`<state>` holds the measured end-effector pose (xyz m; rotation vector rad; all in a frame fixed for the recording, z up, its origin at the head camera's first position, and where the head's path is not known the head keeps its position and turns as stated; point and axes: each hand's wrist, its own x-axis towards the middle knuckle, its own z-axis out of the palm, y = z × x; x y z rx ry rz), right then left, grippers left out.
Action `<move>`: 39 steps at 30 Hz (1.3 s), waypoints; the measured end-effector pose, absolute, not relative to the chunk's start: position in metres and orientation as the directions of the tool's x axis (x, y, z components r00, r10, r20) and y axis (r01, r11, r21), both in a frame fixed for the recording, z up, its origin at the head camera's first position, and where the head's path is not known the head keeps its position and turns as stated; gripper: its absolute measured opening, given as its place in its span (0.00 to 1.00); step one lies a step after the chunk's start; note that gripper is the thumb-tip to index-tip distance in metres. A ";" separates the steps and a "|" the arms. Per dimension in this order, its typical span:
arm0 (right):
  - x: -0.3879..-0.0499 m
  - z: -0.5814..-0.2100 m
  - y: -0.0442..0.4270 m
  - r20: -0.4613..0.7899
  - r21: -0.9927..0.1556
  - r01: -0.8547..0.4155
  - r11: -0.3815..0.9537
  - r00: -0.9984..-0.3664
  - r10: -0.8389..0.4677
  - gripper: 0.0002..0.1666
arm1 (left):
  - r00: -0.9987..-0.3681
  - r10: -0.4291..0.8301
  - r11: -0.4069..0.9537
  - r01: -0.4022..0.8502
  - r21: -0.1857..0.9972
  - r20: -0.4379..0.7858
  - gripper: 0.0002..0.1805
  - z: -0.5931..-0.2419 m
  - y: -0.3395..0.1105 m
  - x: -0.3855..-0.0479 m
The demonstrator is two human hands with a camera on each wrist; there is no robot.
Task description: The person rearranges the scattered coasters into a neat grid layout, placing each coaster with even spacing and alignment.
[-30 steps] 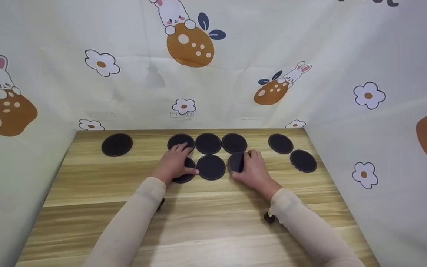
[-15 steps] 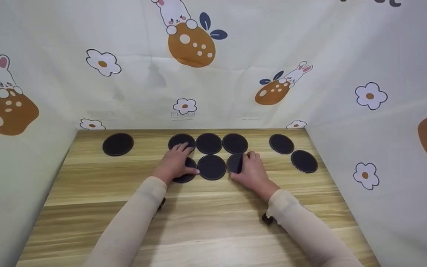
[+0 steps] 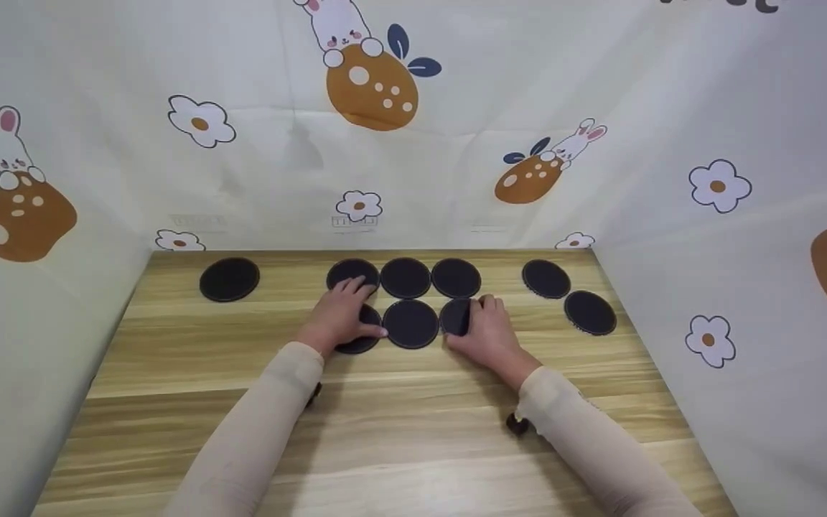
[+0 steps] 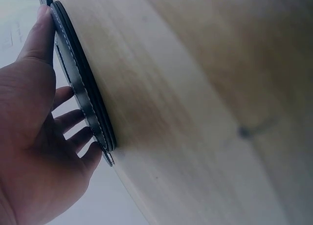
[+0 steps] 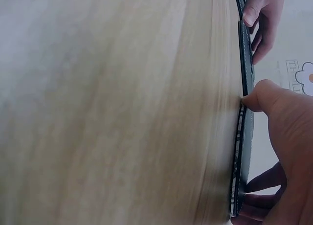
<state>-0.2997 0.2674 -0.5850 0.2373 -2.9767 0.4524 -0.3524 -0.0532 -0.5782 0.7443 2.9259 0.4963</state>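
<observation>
Black round coasters with stitched rims lie in two rows, three to a row. My left hand (image 3: 338, 316) rests on the left end, fingers on the back left coaster (image 3: 347, 268) and thumb across the front left coaster (image 3: 370, 315). Its thumb tip reaches the edge of the front middle coaster (image 3: 410, 324). At the other end, my right hand (image 3: 489, 332) holds the front right coaster (image 3: 454, 317) by its edges, thumb in front and fingers behind, partly hiding it. In the right wrist view that coaster (image 5: 242, 161) lies on or just at the tabletop, beside its neighbour.
The back middle coaster (image 3: 405, 278) and back right coaster (image 3: 456, 278) touch side by side. A single coaster (image 3: 230, 279) lies far left; two more, an upper one (image 3: 546, 278) and a lower one (image 3: 590, 312), lie right. A printed curtain (image 3: 255, 179) encloses the wooden table (image 3: 399, 431).
My right hand has shifted slightly left with its coaster, which now sits against the front middle one and flatter in the row. The left hand stays in place.
</observation>
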 end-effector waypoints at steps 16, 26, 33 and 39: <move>-0.297 -0.589 0.270 0.095 -0.273 -0.189 0.943 -0.981 -0.169 0.56 | -0.879 0.476 0.832 0.447 0.329 -0.011 0.58 -0.576 -0.053 -0.351; -0.295 -0.589 0.273 0.116 -0.320 -0.204 0.925 -0.978 -0.176 0.57 | -0.881 0.473 0.830 0.443 0.337 -0.005 0.57 -0.573 -0.052 -0.349; -0.294 -0.586 0.283 0.161 -0.369 -0.225 0.902 -0.971 -0.177 0.52 | -0.881 0.473 0.829 0.439 0.345 -0.017 0.57 -0.572 -0.052 -0.348; -0.293 -0.576 0.301 0.150 -0.399 -0.194 0.896 -0.978 -0.145 0.48 | -0.883 0.469 0.835 0.434 0.338 -0.026 0.57 -0.571 -0.052 -0.348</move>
